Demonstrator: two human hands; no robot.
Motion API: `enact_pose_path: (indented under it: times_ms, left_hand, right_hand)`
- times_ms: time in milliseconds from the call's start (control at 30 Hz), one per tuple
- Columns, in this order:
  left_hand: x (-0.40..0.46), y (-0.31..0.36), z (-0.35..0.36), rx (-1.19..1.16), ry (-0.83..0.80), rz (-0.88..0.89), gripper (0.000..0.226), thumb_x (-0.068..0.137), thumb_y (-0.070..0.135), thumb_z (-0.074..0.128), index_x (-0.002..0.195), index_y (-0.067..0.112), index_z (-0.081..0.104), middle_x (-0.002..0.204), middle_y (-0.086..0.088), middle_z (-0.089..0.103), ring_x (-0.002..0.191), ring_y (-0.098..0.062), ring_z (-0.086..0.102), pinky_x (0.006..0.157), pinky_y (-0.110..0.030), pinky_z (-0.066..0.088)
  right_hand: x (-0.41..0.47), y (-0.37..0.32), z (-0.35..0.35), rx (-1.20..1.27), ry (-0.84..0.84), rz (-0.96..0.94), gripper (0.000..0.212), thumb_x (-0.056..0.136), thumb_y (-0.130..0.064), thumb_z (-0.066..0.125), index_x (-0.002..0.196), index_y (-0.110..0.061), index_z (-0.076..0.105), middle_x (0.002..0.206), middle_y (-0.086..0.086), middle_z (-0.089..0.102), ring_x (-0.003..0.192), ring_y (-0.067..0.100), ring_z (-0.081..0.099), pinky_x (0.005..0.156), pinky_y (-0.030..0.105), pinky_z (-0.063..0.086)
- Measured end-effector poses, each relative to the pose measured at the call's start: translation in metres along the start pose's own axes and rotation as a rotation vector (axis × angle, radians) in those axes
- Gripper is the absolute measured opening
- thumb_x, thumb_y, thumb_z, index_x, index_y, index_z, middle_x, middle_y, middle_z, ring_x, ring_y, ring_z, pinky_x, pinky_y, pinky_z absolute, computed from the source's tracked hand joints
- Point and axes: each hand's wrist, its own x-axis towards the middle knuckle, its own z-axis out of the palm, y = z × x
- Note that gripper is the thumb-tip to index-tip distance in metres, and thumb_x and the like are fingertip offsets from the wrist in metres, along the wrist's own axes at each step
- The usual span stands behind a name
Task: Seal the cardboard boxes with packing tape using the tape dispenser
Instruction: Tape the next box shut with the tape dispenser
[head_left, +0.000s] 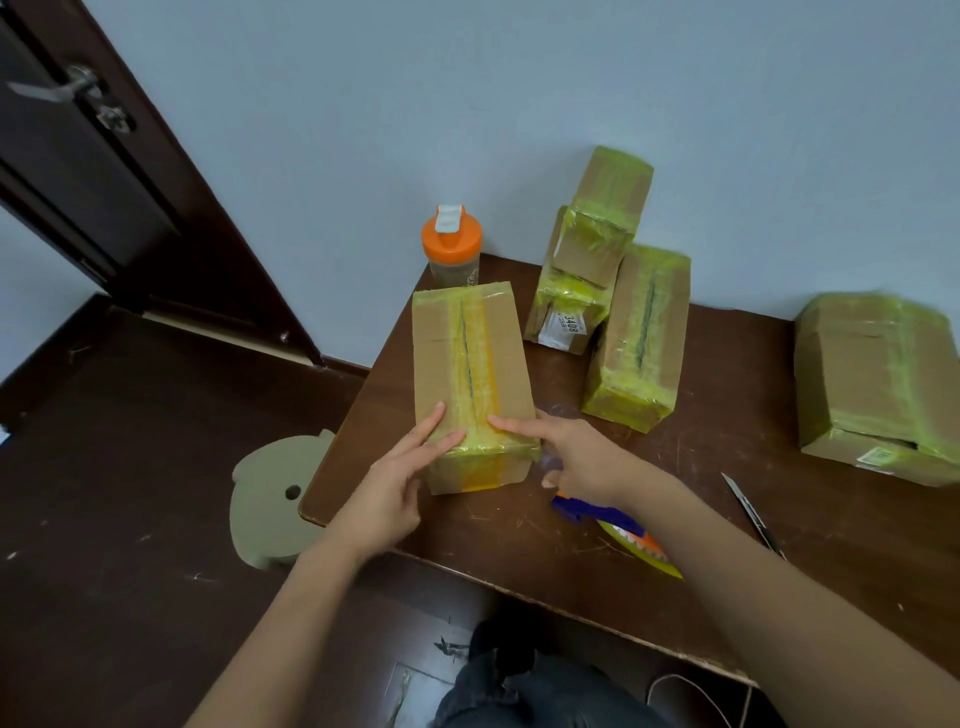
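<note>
I see the cardboard box (470, 384) lying near the table's (519, 525) left edge, a yellow tape strip (475, 364) running down its top seam and over its near end. My left hand (400, 478) lies flat on the box's near corner, fingers straight, gripping nothing. My right hand (566, 452) presses an extended forefinger on the tape at the near edge; its other fingers curl, holding nothing. The tape dispenser (618, 535) lies on the table at five o'clock from the box, partly under my right forearm. Taped boxes (618, 312) stand at two o'clock, another (878, 384) at three, a shaker bottle (451, 248) at twelve, a utility knife (753, 514) at four.
</note>
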Motion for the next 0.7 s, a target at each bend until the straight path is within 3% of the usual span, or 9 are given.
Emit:
enact_pose_path:
  times_ms: [67,133,200,267,333,433,500,533,700]
  left_hand:
    - [0.001,0.001,-0.012,0.086,-0.139,-0.012,0.104,0.071,-0.03,0.044,0.141,0.047,0.037,0.155,0.032,0.008,0.141,0.007,0.013,0.1,0.002,0.024]
    - [0.002,0.002,-0.018,0.116,-0.162,-0.011,0.107,0.07,-0.032,0.043,0.14,0.049,0.038,0.153,0.033,0.009,0.14,0.007,0.014,0.099,0.004,0.019]
    - [0.003,0.001,-0.018,0.102,-0.098,0.005,0.1,0.073,-0.031,0.044,0.138,0.046,0.045,0.154,0.026,0.02,0.14,0.001,0.023,0.102,-0.001,0.027]
    - [0.005,-0.002,-0.013,0.123,-0.011,0.055,0.085,0.079,-0.024,0.052,0.134,0.04,0.052,0.152,0.018,0.031,0.131,-0.007,0.045,0.099,-0.007,0.039]
    - [0.008,-0.004,-0.01,0.137,0.049,0.086,0.07,0.08,-0.012,0.065,0.131,0.036,0.058,0.147,0.015,0.039,0.122,-0.009,0.055,0.101,-0.01,0.039]
    - [0.012,-0.005,-0.01,0.131,0.086,0.116,0.063,0.077,-0.002,0.074,0.128,0.032,0.06,0.142,0.014,0.044,0.129,-0.004,0.046,0.108,-0.017,0.035]
    - [0.013,-0.007,-0.008,0.139,0.118,0.131,0.06,0.077,0.0,0.076,0.127,0.029,0.061,0.141,0.013,0.046,0.128,-0.003,0.047,0.108,-0.017,0.035]
    - [0.012,-0.007,-0.006,0.14,0.145,0.134,0.059,0.077,-0.001,0.076,0.126,0.028,0.062,0.14,0.011,0.048,0.126,-0.004,0.048,0.107,-0.015,0.036]
    - [0.008,-0.003,0.018,0.087,0.337,0.102,0.055,0.076,-0.017,0.068,0.12,0.017,0.067,0.134,0.003,0.055,0.12,-0.004,0.054,0.102,-0.012,0.04]
  right_hand:
    - [0.002,0.003,-0.003,-0.078,-0.002,-0.026,0.099,0.083,0.023,0.046,0.141,-0.055,0.032,0.151,-0.013,0.025,0.137,0.01,0.029,0.108,0.02,0.032]
    - [0.007,0.005,-0.002,-0.136,0.047,-0.068,0.095,0.086,0.021,0.043,0.137,-0.06,0.037,0.145,0.001,0.046,0.125,0.024,0.053,0.101,0.024,0.046]
    - [0.011,0.003,-0.002,-0.148,0.073,-0.075,0.076,0.093,0.015,0.044,0.14,-0.045,0.045,0.136,-0.002,0.051,0.11,0.011,0.059,0.089,0.003,0.041]
    - [0.012,0.001,-0.004,-0.2,0.076,-0.081,0.068,0.096,0.011,0.043,0.143,-0.038,0.044,0.124,-0.005,0.054,0.085,-0.003,0.054,0.073,-0.003,0.036]
    - [0.012,0.004,-0.004,-0.232,0.072,-0.075,0.075,0.094,0.011,0.045,0.142,-0.046,0.043,0.112,-0.004,0.063,0.075,-0.001,0.052,0.07,0.003,0.038]
    - [0.014,0.011,-0.001,-0.213,0.049,-0.045,0.089,0.09,0.011,0.052,0.135,-0.064,0.034,0.082,-0.006,0.063,0.065,0.008,0.057,0.069,0.023,0.051]
    - [0.017,0.013,0.001,-0.25,0.054,-0.055,0.095,0.09,0.005,0.059,0.127,-0.076,0.025,0.088,0.005,0.069,0.074,0.02,0.066,0.075,0.038,0.056]
    - [0.017,0.011,0.0,-0.254,0.054,-0.056,0.092,0.091,0.001,0.062,0.129,-0.074,0.025,0.093,0.008,0.07,0.079,0.023,0.067,0.077,0.04,0.056]
    - [0.008,-0.001,0.008,-0.196,0.151,-0.064,0.068,0.09,0.005,0.059,0.142,-0.037,0.047,0.115,0.004,0.07,0.087,0.01,0.066,0.084,0.027,0.052]
